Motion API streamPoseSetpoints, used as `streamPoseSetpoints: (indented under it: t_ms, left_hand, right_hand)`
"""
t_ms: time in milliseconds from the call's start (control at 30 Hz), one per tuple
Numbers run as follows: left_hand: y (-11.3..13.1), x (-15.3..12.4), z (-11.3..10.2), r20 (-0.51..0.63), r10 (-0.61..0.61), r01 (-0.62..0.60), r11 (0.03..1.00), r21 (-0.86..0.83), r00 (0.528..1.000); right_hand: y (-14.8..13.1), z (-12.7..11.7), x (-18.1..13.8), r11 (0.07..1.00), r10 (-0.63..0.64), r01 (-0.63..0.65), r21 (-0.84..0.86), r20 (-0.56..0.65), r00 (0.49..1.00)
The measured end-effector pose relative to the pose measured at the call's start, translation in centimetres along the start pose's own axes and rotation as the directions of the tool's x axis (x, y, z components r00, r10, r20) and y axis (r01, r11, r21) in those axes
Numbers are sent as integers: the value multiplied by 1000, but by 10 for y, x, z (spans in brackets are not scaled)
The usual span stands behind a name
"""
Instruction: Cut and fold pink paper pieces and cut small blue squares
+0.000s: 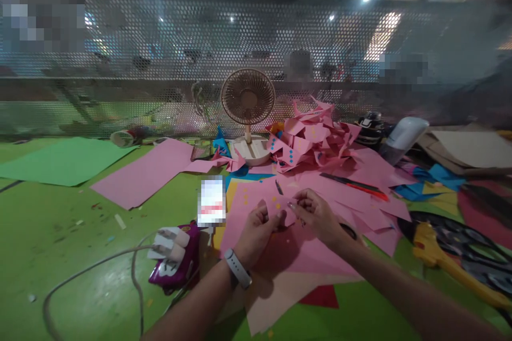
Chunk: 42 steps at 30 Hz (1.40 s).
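My left hand (260, 226) is curled into a loose fist over a pink paper sheet (304, 256), thumb tip meeting my right hand. A grey watch sits on its wrist. My right hand (314, 210) pinches something very small between thumb and fingers, too small to name, just above the pink sheet. Small yellow dots (276, 202) lie on the paper beside the fingertips. Both hands hover close together at the middle of the green table (60, 234).
A small fan (248, 104) stands behind a heap of folded pink paper pieces (316, 141). Large pink (148, 173) and green (64, 162) sheets lie at left. A purple power strip with white plugs (174, 256) and cable sits near left. A yellow tool (444, 258) lies right. A perforated metal screen runs behind.
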<state>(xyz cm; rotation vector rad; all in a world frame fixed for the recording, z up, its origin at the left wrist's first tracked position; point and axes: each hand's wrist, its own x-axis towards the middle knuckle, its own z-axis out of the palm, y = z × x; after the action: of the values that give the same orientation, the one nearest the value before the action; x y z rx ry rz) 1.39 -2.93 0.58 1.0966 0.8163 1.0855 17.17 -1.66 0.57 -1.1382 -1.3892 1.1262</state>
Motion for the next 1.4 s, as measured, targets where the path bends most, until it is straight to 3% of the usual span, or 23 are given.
streamPoseSetpoints:
  t_ms: [167, 300, 400, 533, 700, 900, 1067, 1233, 1400]
  left_hand:
    - [4, -2, 2, 16, 34, -35, 998, 47, 999]
    - [5, -6, 6, 57, -52, 56, 997, -60, 997]
    - [1, -5, 6, 6, -65, 66, 996, -60, 998]
    - [-6, 0, 1, -79, 42, -39, 999, 34, 996]
    - [-9, 1, -3, -51, 101, -96, 991, 93, 994]
    - [-1, -7, 0, 25, 20, -19, 998, -66, 999]
    - [5, -4, 2, -97, -31, 31, 1000, -7, 995]
    - [2, -2, -1, -148, 59, -61, 998, -12, 987]
    - [1, -3, -3, -124, 52, -51, 999, 16, 991]
  right_hand:
    - [5, -4, 1, 998, 62, -62, 1, 5, 998]
    - [15, -7, 5, 995, 78, -77, 57, -30, 996]
    - [17, -5, 5, 995, 68, -66, 78, -22, 997]
    - [15, 0, 0, 995, 54, -57, 78, 46, 998]
    - [15, 1, -5, 995, 77, -83, 50, 101, 992]
    - [5, -16, 7, 992, -42, 51, 118, -75, 996]
    - [-3, -40, 31, 984, -61, 89, 157, -172, 983]
    - [-4, -49, 40, 987, -59, 83, 140, -168, 984]
    - [-4, -47, 39, 996, -62, 70, 57, -130, 990]
